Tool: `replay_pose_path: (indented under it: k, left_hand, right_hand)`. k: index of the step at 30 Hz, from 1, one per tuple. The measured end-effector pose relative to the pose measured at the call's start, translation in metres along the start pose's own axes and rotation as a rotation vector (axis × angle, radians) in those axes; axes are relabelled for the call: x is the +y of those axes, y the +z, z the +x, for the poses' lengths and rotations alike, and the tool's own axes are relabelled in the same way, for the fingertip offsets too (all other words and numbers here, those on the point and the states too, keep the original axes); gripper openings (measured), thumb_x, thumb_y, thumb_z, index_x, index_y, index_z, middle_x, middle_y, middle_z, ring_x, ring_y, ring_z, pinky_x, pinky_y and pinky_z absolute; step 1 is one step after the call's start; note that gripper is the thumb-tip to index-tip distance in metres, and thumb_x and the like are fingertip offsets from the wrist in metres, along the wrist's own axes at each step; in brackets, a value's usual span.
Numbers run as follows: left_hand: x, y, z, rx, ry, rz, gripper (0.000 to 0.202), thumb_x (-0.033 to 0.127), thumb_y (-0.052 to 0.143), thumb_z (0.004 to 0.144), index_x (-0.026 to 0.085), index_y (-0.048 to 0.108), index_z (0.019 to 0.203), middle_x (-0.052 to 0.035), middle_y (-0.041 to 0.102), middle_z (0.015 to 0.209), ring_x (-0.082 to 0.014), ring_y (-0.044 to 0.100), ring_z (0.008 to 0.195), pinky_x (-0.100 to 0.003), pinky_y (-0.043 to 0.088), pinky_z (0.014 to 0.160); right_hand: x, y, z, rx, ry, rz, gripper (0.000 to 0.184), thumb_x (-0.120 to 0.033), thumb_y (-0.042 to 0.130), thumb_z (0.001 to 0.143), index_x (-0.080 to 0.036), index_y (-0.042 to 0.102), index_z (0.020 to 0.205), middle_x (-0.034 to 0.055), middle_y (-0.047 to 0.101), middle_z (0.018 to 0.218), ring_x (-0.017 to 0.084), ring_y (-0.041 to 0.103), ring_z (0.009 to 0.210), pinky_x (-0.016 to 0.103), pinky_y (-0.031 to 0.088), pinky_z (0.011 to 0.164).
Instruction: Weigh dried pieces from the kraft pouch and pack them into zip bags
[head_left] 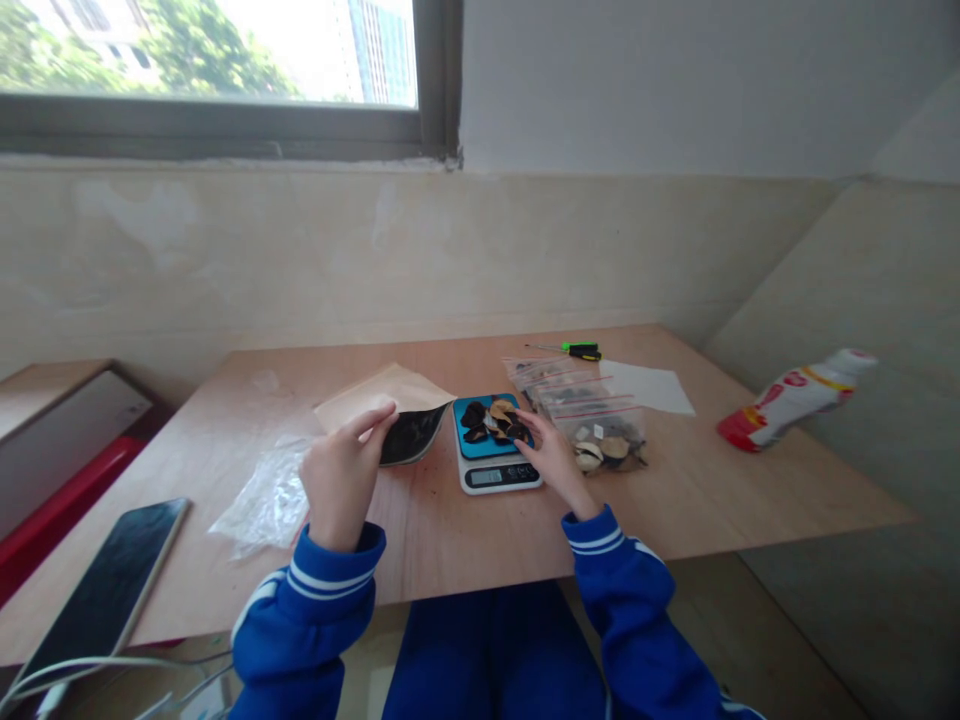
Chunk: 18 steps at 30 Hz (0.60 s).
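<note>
Kraft pouch (384, 400) clenched in left grip (341, 472), right grip (551, 458) released at scale's edge (499, 488) (plywood tabletop (450, 535) edge below)

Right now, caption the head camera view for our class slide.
Left hand holds a kraft pouch, right hand at a blue digital scale.

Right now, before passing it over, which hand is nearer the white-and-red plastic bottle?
Right. The right hand is nearer, to the bottle's left; the left hand lies farther left, past the blue-topped digital scale.
</note>
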<state>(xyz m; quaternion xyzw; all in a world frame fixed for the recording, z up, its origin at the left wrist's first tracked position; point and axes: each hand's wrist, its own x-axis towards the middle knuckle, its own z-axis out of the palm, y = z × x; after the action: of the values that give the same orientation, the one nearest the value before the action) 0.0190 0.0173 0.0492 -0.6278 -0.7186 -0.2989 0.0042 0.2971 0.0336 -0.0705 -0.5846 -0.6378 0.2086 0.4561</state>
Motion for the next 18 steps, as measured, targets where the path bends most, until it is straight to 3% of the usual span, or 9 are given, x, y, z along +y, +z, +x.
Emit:
replay_pose_path:
  k: [5, 8, 11, 14, 18]
  left_hand:
    - [0.001, 0.001, 0.001, -0.005, -0.006, -0.003, 0.028, 0.048, 0.057, 0.084, 0.035, 0.073, 0.104, -0.0041, 0.076, 0.084, -0.0266, 0.069, 0.078, -0.028, 0.037, 0.055]
    - [0.000, 0.002, 0.000, 0.004, -0.016, -0.009, 0.029, 0.048, 0.057, 0.084, 0.035, 0.073, 0.104, -0.0043, 0.076, 0.083, -0.0259, 0.069, 0.076, -0.028, 0.037, 0.055]
    - [0.000, 0.002, -0.003, 0.009, -0.012, -0.013, 0.028, 0.047, 0.059, 0.084, 0.035, 0.072, 0.105, -0.0042, 0.076, 0.083, -0.0246, 0.069, 0.075, -0.027, 0.037, 0.055]
    - [-0.001, 0.004, -0.008, -0.008, -0.020, -0.031, 0.027, 0.046, 0.059, 0.083, 0.035, 0.072, 0.105, -0.0039, 0.076, 0.083, -0.0243, 0.069, 0.075, -0.026, 0.037, 0.055]
    - [-0.003, 0.003, -0.019, -0.043, -0.023, -0.060, 0.025, 0.043, 0.060, 0.084, 0.036, 0.072, 0.104, -0.0030, 0.076, 0.082, -0.0235, 0.069, 0.076, -0.026, 0.037, 0.056]
  right_hand:
    - [-0.006, -0.014, -0.012, -0.001, -0.012, 0.079, 0.050, -0.024, 0.062, 0.078, -0.018, 0.055, 0.127, 0.0135, 0.054, 0.136, 0.025, 0.049, 0.128, 0.047, 0.038, 0.108]
    - [-0.030, -0.024, -0.026, 0.053, -0.032, 0.110, 0.040, -0.029, 0.058, 0.083, -0.020, 0.058, 0.122, 0.0117, 0.057, 0.132, 0.024, 0.051, 0.125, 0.045, 0.041, 0.107]
    - [-0.066, -0.027, -0.045, -0.002, -0.040, 0.198, 0.027, -0.029, 0.052, 0.089, -0.021, 0.064, 0.112, 0.0096, 0.065, 0.117, 0.021, 0.060, 0.112, 0.039, 0.048, 0.100]
    - [-0.103, -0.013, -0.060, -0.182, -0.070, 0.270, 0.023, -0.024, 0.049, 0.092, -0.022, 0.067, 0.105, 0.0072, 0.068, 0.108, 0.018, 0.062, 0.106, 0.036, 0.051, 0.095]
    - [-0.139, 0.028, -0.065, -0.327, -0.168, 0.286, 0.034, -0.014, 0.041, 0.092, -0.020, 0.061, 0.119, 0.0071, 0.063, 0.123, 0.016, 0.056, 0.118, 0.035, 0.043, 0.106]
